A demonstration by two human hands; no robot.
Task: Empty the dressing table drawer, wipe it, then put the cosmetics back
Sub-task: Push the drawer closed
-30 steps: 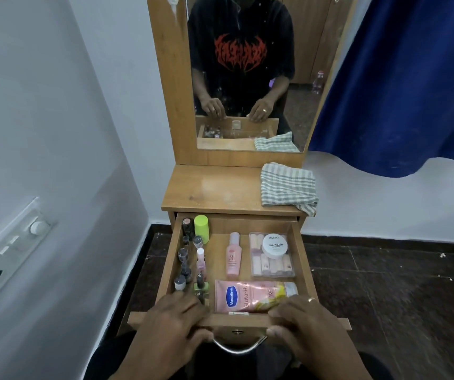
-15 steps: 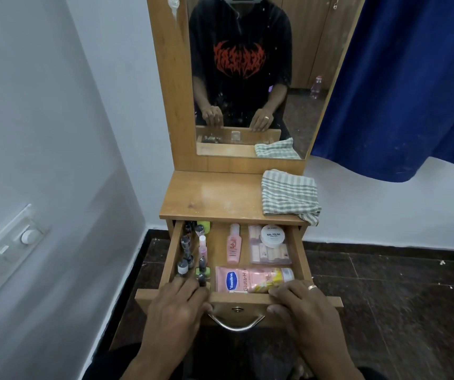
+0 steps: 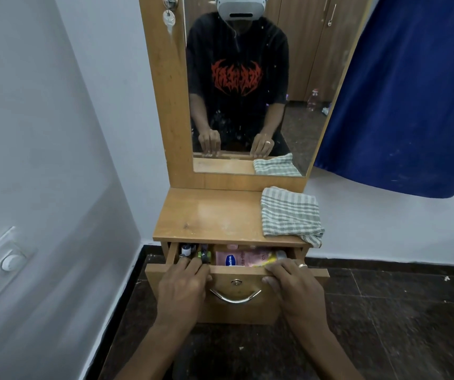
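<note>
Fingers (image 3: pixel 192 266) of the left hand (image 3: pixel 183 289) curl over the drawer (image 3: pixel 236 294) front; small bottles (image 3: pixel 192 250) sit just behind. Right hand (image 3: pixel 294 286) grips likewise, pink tube (image 3: pixel 243 259) behind. Drawer looks nearly shut; I think closing comes next, with fingers clear.

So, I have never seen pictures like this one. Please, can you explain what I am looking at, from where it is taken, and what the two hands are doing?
There is no machine here. A person wears a camera on the head, so the picture looks down at their own hands; the mirror reflects them. The left hand and the right hand rest on the front edge of the drawer, which is open only a little. Inside you see a pink lotion tube and small bottles. On the table top lies a folded striped cloth. Neither hand holds any item; they grip only the drawer front.
</note>
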